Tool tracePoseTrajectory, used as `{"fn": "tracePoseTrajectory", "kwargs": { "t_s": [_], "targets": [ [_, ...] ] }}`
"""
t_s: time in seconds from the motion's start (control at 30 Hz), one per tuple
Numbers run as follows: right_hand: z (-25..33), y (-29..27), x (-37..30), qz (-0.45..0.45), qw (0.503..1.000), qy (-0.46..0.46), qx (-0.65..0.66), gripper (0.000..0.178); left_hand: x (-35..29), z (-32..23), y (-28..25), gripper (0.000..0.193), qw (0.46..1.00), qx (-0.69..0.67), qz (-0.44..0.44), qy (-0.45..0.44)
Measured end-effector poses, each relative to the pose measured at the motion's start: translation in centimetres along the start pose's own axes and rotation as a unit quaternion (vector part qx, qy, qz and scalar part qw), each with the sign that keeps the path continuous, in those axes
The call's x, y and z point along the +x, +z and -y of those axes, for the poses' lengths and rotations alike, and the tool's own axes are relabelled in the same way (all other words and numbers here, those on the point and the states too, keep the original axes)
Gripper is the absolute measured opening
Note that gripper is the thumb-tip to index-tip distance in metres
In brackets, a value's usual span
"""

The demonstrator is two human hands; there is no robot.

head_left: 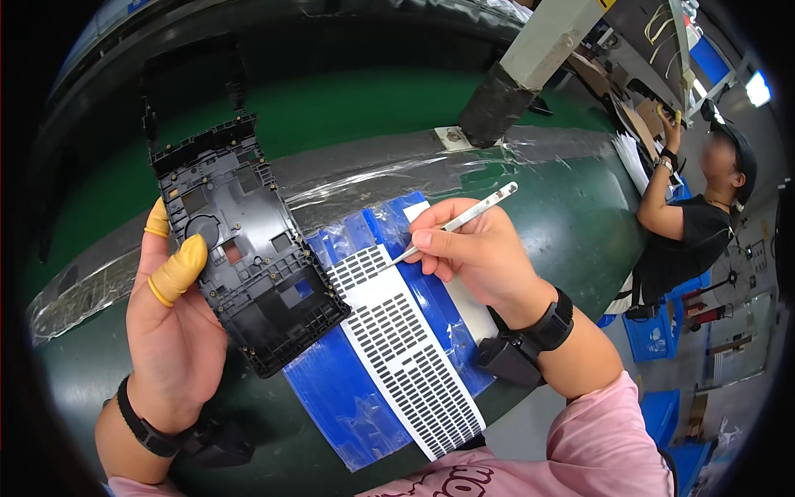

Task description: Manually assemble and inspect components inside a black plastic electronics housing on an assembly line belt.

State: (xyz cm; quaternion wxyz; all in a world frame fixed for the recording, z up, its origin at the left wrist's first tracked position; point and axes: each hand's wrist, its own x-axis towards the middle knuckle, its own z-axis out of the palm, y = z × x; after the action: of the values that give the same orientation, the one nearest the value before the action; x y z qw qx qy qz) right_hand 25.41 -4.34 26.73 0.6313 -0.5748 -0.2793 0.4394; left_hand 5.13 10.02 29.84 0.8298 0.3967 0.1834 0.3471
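Note:
My left hand (175, 335), with yellow finger cots on the thumb and a finger, holds a black plastic housing (257, 217) up at a tilt. The housing is full of ribs, cut-outs and small brass-coloured inserts. Pinched in my right hand (489, 257) is a pair of metal tweezers (490, 201), slanting down to the left. The tips touch or hover just over a white sheet of small black rectangular stickers (414, 364); which one I cannot tell. Part of the upper sheet is bare white. Under the sheet is a blue board (339, 414) wrapped in clear tape.
A green work table (571, 219) runs beneath, with a taped dark strip across it. A post (530, 70) with a black-wrapped base rises at the far side. To the right a person (691, 207) in dark clothes stands near blue bins (650, 335).

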Motion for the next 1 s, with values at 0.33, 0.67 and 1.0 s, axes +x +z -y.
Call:
{"fn": "tracePoseTrajectory", "kwargs": {
  "t_s": [0.33, 0.67, 1.0],
  "targets": [
    [-0.1, 0.4, 0.1, -0.008, 1.0, -0.008, -0.006, 0.011, 0.3, -0.1, 0.0, 0.04, 0.999, -0.022, 0.024, -0.012],
    [4.4, 3.2, -3.0, 0.041, 0.991, -0.114, 0.048, 0.022, -0.5, 0.0, -0.1, 0.038, 0.992, -0.062, 0.085, -0.075],
    [2.2, 7.7, -2.7, 0.053, 0.984, -0.125, 0.114, 0.021, -2.2, -0.5, 0.9, 0.042, 0.984, -0.068, 0.102, -0.128]
  ]
}}
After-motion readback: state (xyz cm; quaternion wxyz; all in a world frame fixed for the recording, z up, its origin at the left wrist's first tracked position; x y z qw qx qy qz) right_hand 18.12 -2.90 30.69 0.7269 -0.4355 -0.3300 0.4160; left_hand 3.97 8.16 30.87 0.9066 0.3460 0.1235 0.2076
